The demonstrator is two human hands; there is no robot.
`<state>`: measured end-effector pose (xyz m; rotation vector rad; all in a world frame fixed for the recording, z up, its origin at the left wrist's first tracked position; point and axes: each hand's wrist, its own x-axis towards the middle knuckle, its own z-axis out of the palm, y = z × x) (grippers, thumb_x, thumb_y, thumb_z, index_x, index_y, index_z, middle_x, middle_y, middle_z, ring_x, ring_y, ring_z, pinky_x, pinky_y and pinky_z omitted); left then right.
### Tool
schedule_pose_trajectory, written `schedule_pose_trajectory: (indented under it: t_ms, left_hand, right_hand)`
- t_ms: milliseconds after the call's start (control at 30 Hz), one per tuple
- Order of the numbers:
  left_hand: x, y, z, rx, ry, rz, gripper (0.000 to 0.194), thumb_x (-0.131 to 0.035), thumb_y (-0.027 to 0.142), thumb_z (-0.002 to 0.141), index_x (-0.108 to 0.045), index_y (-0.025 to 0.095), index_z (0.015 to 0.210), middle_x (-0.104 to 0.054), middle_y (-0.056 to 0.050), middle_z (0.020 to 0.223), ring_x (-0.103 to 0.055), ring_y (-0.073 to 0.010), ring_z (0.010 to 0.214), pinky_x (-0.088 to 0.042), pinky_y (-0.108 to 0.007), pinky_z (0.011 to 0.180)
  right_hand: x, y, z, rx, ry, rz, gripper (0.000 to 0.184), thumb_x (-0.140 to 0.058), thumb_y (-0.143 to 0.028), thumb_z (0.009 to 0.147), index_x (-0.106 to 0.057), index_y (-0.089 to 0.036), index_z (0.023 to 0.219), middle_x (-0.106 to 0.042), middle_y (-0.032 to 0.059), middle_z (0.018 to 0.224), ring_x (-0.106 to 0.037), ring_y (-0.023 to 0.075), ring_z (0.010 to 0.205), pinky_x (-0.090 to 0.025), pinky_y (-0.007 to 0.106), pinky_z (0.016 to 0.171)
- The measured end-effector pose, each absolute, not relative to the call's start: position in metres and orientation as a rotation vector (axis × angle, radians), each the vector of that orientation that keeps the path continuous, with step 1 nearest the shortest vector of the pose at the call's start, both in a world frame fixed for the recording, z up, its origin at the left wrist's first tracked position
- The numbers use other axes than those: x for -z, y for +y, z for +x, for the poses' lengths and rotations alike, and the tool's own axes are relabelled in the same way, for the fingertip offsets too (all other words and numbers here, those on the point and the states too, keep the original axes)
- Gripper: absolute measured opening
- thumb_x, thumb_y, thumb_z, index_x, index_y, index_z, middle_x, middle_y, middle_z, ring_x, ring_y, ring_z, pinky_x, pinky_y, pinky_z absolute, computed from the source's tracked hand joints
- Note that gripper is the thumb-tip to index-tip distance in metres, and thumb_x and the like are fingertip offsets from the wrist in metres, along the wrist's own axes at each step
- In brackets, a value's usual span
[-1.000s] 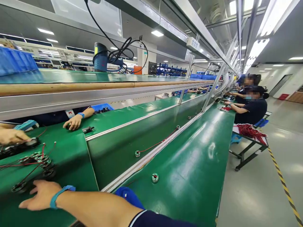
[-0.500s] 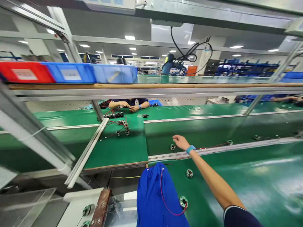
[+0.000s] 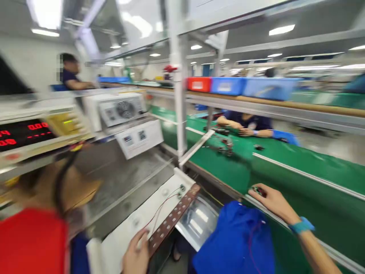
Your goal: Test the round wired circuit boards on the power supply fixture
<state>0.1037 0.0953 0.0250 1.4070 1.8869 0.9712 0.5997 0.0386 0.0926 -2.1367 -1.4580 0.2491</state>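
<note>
My right hand (image 3: 275,201) is closed on a small round motor stator (image 3: 259,191), partly covered by the fingers, above the edge of the green conveyor belt. At the bottom, my left hand (image 3: 137,251) has its fingers curled in at the near end of a brown strip (image 3: 173,219) with rows of holes. A thin red wire (image 3: 158,209) runs to its fingertips from two small stators (image 3: 181,190) lying at the strip's far end, on a white board (image 3: 142,205). A blue cloth (image 3: 236,239) lies between my hands, with a red wire across it.
Instruments with red digits (image 3: 25,133) and a red bin (image 3: 34,241) stand at left. A white upright post (image 3: 178,83) rises beside the green table (image 3: 234,171). Across it, a co-worker's hands (image 3: 242,129) are near dark parts. Blue bins (image 3: 228,85) line the shelf.
The view has swung left, bringing the instruments and my left hand into sight. My right hand, reaching over a stator on the belt before, now holds one.
</note>
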Motion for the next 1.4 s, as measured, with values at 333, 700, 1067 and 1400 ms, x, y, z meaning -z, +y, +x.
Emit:
schedule_pose_trajectory:
  t_ms: [333,700,1067,1400]
  left_hand:
    - [-0.101,0.071,0.193,-1.278,0.858,1.299,0.070,-0.073,0.029,0.073,-0.046,0.018,0.137,-0.051,-0.014,0.141,-0.045,-0.0290,0.131,-0.031,-0.043,0.113]
    - [-0.042,0.032,0.123,-1.153,0.944,0.389,0.058,-0.069,0.069,0.064,-0.054,0.017,0.084,-0.049,0.007,0.050,-0.056,-0.0124,0.048,-0.040,-0.024,0.052]
    - [-0.011,0.002,0.107,-0.816,0.941,0.466,0.065,-0.067,0.077,0.059,-0.059,0.015,0.079,-0.064,-0.003,0.061,-0.059,-0.0123,0.047,-0.032,-0.020,0.044]
    - [-0.057,0.056,0.058,-1.173,1.157,0.635,0.054,-0.073,0.061,0.066,-0.067,0.012,0.086,-0.063,-0.002,0.066,-0.054,-0.0091,0.054,-0.040,-0.021,0.053]
  right_hand:
    - [-0.165,0.133,0.309,-1.006,-1.987,-1.292,0.045,-0.049,-0.062,0.088,-0.070,-0.023,0.093,-0.061,0.0064,0.068,-0.053,0.0149,0.055,-0.041,0.027,0.051]
    - [-0.016,0.243,0.165,-0.630,-2.675,-1.220,0.032,-0.061,-0.014,0.075,-0.057,-0.018,0.106,-0.066,0.0051,0.087,-0.059,0.0186,0.079,-0.036,0.025,0.067]
    - [0.045,0.249,0.144,-0.653,-2.879,-0.840,0.048,-0.049,0.004,0.067,-0.065,-0.019,0.107,-0.062,0.0092,0.108,-0.055,0.0226,0.101,-0.041,0.029,0.085]
    - [0.081,0.252,0.163,-0.961,-2.159,-1.231,0.044,-0.044,-0.004,0.074,-0.062,-0.016,0.112,-0.065,0.0074,0.096,-0.059,0.0185,0.090,-0.045,0.029,0.086]
